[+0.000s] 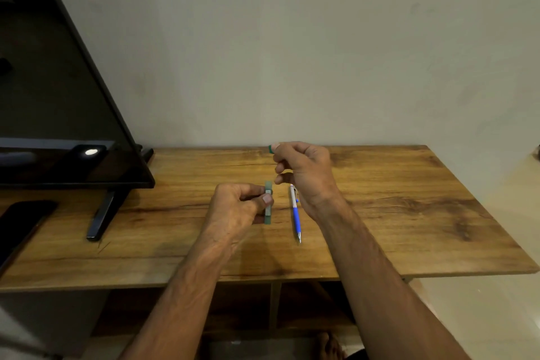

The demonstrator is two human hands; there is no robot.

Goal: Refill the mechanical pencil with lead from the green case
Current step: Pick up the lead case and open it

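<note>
The left hand (236, 202) pinches the green case (268, 202), held upright just above the tabletop (409, 213). The right hand (304, 169), raised and curled, grips a small green cap (271, 148) at its fingertips. The mechanical pencil (295, 212) lies on the tabletop between the wrists.

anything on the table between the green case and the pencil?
Nothing: head view shows bare wood between the green case, held by the left hand, and the pencil lying on the table.

A home room: television (58, 96) on a wooden table (380, 213), plain wall (292, 38).
</note>
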